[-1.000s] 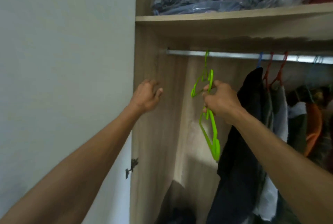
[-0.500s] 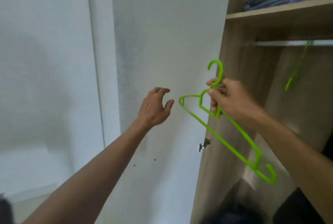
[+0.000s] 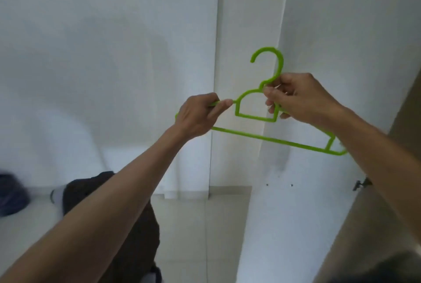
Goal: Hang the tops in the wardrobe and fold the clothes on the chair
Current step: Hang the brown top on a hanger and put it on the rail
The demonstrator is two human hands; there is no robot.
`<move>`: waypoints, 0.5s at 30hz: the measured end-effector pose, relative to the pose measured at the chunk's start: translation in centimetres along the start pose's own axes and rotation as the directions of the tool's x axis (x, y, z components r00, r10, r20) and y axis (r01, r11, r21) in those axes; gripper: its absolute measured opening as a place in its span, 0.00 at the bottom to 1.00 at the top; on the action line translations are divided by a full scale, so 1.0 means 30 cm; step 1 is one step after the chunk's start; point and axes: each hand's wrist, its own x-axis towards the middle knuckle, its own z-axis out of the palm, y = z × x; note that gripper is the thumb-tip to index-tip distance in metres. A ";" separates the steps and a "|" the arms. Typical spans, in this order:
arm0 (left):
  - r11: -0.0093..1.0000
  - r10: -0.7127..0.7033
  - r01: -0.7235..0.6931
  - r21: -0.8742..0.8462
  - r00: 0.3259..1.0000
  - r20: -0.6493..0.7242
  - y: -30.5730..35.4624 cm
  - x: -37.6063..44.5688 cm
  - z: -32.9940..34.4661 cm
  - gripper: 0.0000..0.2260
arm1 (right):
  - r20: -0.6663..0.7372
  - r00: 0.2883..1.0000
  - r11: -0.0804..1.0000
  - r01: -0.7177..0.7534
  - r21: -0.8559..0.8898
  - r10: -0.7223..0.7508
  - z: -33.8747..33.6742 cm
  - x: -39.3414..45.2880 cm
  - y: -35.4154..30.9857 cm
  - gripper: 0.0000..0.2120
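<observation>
Now joined by the left hand [image 3: 197, 116], both hands, right hand [image 3: 303, 98] included, grip one green hanger [image 3: 255, 116].

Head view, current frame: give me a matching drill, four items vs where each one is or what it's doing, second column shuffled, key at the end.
Items
1. left hand
2. right hand
3. green hanger
4. dark garment

States
A. held level in front of the white wall, hook up
B. lying low at lower left, under the left forearm
C. pinches the hanger's neck below the hook
D. grips the hanger's left shoulder

Pairs: 1-D, 2-C, 3-A, 4-B
</observation>
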 end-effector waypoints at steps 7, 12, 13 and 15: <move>0.947 -0.157 0.166 0.274 0.986 -0.054 -0.412 -0.241 -0.508 0.25 | 0.238 0.969 0.993 0.046 0.111 -0.071 0.572 0.103 -0.217 0.07; 0.887 -0.297 0.310 0.342 0.951 -0.089 -0.633 -0.456 -0.769 0.26 | 0.357 0.927 0.973 0.029 0.230 -0.112 0.969 0.128 -0.376 0.10; 0.871 -0.319 0.333 0.361 0.943 -0.098 -0.672 -0.500 -0.804 0.26 | 0.381 0.918 0.970 0.016 0.244 -0.111 1.045 0.129 -0.404 0.11; 0.832 -0.375 0.391 0.394 0.919 -0.123 -0.742 -0.582 -0.854 0.27 | 0.435 0.895 0.960 -0.026 0.279 -0.102 1.187 0.129 -0.451 0.11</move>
